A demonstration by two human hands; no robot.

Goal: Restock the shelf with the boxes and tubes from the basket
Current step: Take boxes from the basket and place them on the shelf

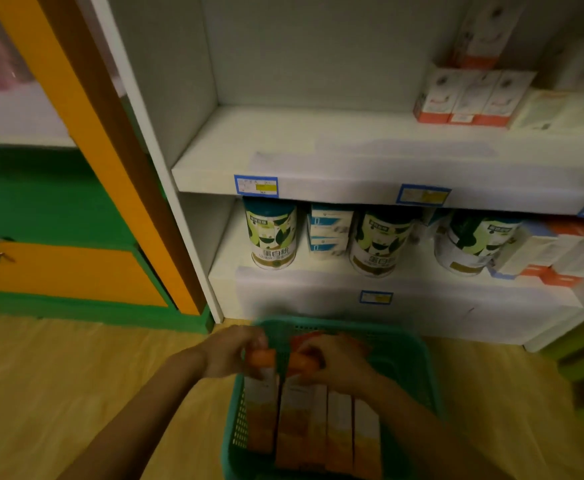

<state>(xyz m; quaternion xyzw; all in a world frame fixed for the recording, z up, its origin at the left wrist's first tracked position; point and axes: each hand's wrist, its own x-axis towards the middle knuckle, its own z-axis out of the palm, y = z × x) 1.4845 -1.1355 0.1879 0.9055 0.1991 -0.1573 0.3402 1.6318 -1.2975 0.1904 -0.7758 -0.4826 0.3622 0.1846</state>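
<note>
Tall white-and-orange cardboard boxes stand packed side by side in the green perforated plastic basket on the wood floor below the white shelf, the left hand and right hand each gripping an orange box top.

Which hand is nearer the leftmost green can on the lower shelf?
Left. The left hand sits at the basket's left rim, almost directly below the leftmost green can; the right hand is further right, over the basket.
</note>
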